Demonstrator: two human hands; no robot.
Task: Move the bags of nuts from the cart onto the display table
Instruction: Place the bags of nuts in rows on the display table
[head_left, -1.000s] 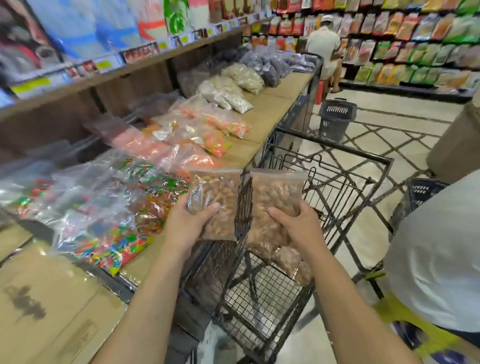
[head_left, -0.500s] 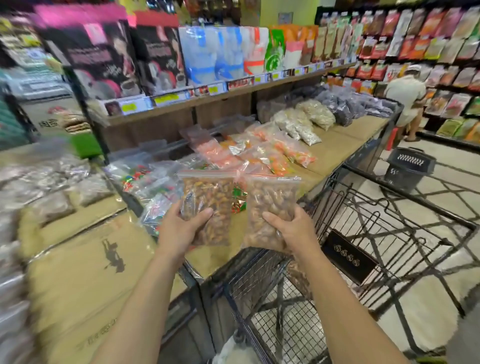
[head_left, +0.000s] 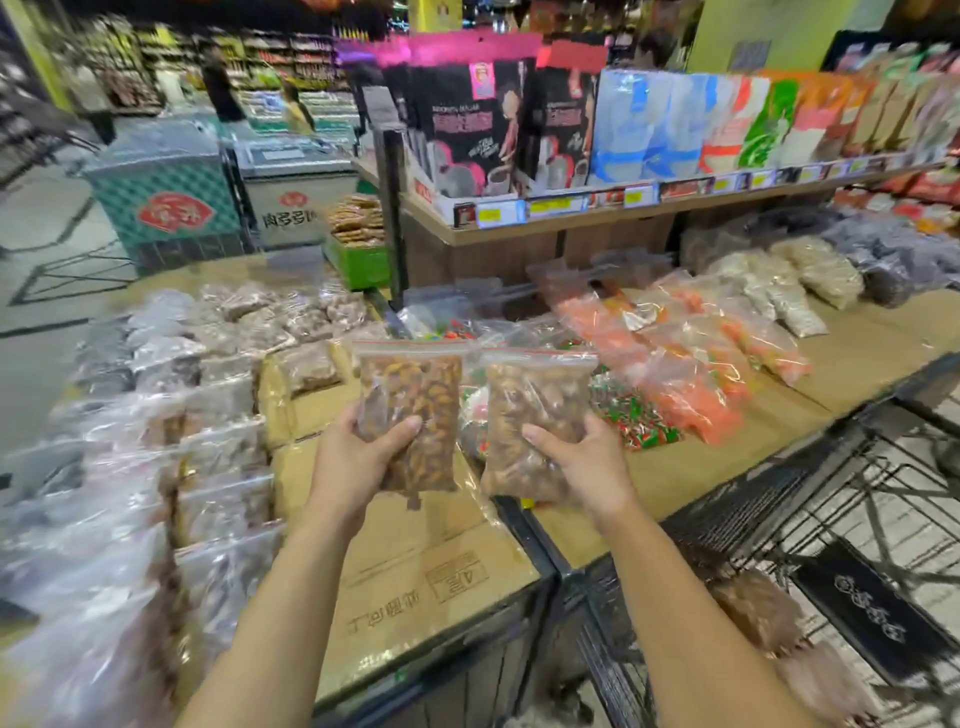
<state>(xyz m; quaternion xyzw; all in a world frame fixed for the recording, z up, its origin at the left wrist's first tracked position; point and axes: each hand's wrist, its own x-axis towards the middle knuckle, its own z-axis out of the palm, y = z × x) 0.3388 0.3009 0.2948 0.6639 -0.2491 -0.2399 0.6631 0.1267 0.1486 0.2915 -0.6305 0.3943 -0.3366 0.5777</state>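
The single view comes from a wide-angle camera on the person's head, facing forward and down along both forearms. The left hand (head_left: 348, 462), gripping the darker bag (head_left: 410, 395), and the right hand (head_left: 589, 465), gripping the paler bag (head_left: 535, 400), sit close at mid-frame. The cardboard-covered surface (head_left: 415, 566) spreads below and to the left. The cart (head_left: 753, 509) takes the lower right corner, and the shelf (head_left: 571, 221) stands farther off above. The edges look bowed and blurred.
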